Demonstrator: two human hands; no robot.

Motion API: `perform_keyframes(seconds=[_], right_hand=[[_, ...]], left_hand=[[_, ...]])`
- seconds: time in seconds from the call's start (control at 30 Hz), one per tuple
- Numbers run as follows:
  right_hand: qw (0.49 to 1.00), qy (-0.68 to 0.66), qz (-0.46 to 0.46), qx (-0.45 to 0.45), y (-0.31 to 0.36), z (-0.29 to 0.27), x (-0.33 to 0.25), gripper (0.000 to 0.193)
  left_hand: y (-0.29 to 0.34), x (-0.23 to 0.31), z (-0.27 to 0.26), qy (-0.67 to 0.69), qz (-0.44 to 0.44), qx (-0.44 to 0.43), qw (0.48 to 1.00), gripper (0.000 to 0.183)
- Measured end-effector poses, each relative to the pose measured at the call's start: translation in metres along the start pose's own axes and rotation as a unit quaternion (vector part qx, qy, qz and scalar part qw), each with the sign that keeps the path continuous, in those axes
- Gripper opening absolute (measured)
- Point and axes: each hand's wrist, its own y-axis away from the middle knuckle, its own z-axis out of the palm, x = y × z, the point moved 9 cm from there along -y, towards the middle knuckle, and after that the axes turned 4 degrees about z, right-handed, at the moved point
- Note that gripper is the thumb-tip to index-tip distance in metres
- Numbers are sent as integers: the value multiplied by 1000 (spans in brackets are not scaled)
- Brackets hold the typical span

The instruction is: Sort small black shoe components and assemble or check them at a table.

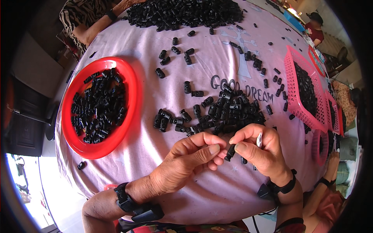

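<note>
My right hand (pixel 268 155) pinches a black plastic cord lock (pixel 229 154) between thumb and forefinger, tilted over the cloth. A small shiny whitish item (pixel 259 139) shows by its fingers; its kind I cannot tell. My left hand (pixel 190 153) is closed close beside it, thumb pressed to the fingertips; whatever it holds is hidden or too small to make out. Just beyond both hands lies a loose heap of black cord locks (pixel 223 110). To the left, a red round tray (pixel 134 110) holds many more of them.
A pale pink cloth (pixel 151 97) covers the table. At the far side rises a large pile of black pieces (pixel 182 13), with a person's arm (pixel 91 33) beside it. Pink baskets (pixel 293 101) of black parts stand at right. Another person's arm (pixel 330 171) shows at lower right.
</note>
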Motion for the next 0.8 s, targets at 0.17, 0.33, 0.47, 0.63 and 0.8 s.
perform_keyframes(seconds=[0.17, 0.33, 0.47, 0.63, 0.8], right_hand=[[998, -55, -13, -38, -1, 7, 0, 11], [997, -53, -39, -45, 0, 15, -2, 12], [996, 34, -66, -43, 3, 16, -9, 11], [996, 37, -75, 44, 4, 0, -13, 8], [985, 137, -58, 92, 3, -15, -19, 6]], left_hand=[[0, -4, -3, 5, -16, 0, 1000, 21], [-1, -9, 1, -22, -33, -29, 999, 23], [-2, -11, 2, -40, -46, -41, 997, 33], [2, -3, 11, -80, -8, -54, 995, 31], [17, 53, 5, -111, 121, 42, 986, 29]])
